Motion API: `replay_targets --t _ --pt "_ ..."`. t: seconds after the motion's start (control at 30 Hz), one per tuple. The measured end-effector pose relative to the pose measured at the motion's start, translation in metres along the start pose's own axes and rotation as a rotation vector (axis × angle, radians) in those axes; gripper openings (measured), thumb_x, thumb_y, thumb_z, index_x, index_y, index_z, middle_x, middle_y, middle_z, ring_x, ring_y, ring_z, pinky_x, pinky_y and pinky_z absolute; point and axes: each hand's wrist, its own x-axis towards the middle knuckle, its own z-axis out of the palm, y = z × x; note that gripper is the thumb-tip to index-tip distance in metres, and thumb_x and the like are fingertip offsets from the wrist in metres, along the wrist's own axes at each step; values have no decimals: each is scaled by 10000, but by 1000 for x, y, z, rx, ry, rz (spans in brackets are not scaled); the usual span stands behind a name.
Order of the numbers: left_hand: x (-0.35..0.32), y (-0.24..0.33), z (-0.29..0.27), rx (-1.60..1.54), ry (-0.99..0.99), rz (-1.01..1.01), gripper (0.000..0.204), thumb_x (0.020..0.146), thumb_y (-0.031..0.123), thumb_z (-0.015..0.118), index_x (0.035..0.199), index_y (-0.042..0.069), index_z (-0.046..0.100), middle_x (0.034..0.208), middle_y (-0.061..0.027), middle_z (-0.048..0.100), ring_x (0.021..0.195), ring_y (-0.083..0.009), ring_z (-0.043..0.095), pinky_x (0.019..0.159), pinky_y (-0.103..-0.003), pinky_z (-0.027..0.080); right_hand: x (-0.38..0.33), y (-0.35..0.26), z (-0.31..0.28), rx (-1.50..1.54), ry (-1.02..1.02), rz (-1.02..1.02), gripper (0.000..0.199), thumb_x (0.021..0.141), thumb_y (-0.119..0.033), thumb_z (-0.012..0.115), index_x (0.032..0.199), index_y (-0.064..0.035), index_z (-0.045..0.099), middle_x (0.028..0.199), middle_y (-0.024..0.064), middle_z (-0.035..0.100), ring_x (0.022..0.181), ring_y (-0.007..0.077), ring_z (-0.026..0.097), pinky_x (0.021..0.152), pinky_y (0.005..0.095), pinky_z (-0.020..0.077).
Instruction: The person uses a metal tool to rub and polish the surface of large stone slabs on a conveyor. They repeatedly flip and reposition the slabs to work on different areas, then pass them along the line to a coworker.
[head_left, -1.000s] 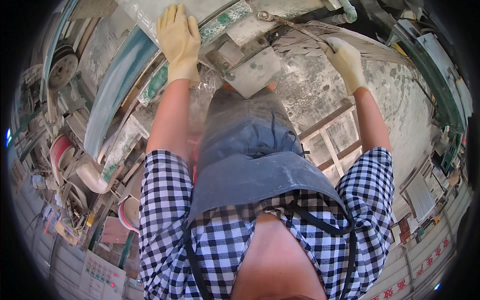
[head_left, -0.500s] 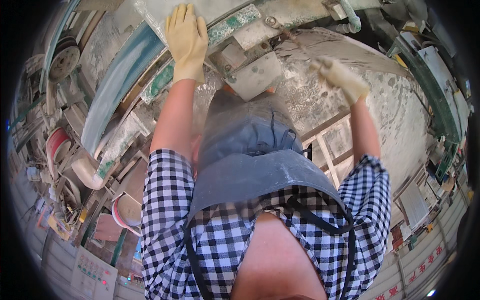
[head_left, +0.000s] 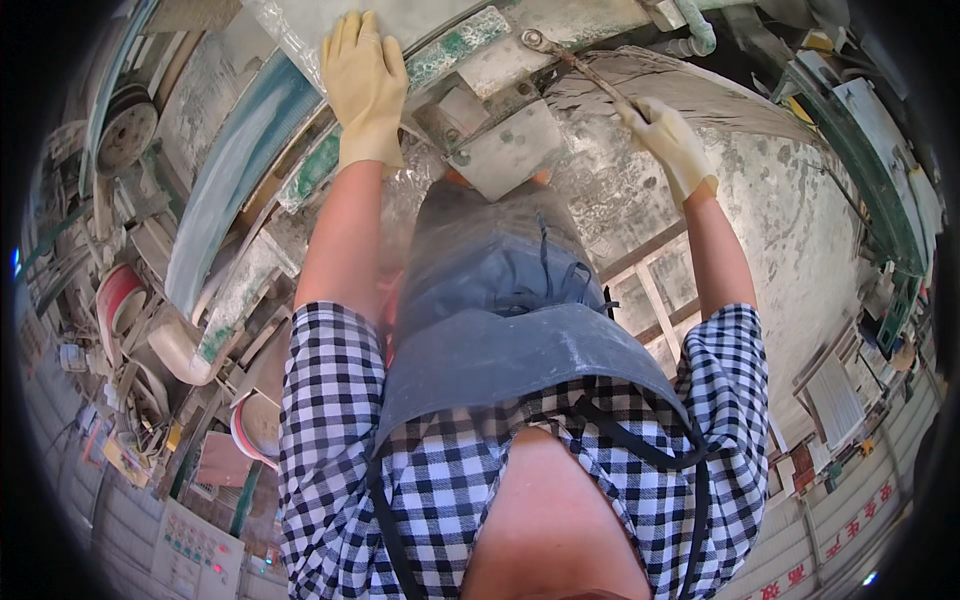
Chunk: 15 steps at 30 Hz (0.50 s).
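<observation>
Yellow left hand (head_left: pixel 365 90) lies flat on sheet (head_left: pixel 425 12); right of it, right hand (head_left: pixel 668 145) grips wrench (head_left: pixel 588 75), likely the turning step; next needs steady pull.

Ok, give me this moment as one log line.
left hand: flat, at pale panel | right hand: gripping wrench | ring end: pointing forward-left

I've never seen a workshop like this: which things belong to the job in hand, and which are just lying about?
In use:
- long-handled wrench, in the right hand
- pale panel, under the left hand

Seemingly just lying about:
- red-rimmed wheel, at left
- slatted wooden frame, right of centre
</observation>
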Motion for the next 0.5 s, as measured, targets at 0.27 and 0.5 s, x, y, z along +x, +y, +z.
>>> replay_targets --t 0.27,0.5 --pt "1 -5 3 17 -52 -14 305 887 161 589 1116 -30 651 1199 -174 631 1154 -356 564 1045 -468 405 4 5 1 -48 273 -219 427 935 -516 659 904 -94 712 710 75 672 663 255 652 623 378 500" --pt "2 -4 1 -10 -25 7 313 888 151 590 1131 -36 651 1197 -181 635 1163 -354 564 1041 -469 408 -9 -9 -8 312 21 -75 395 1014 -432 591 952 -50 670 676 8 585 606 98 521 587 262 416"
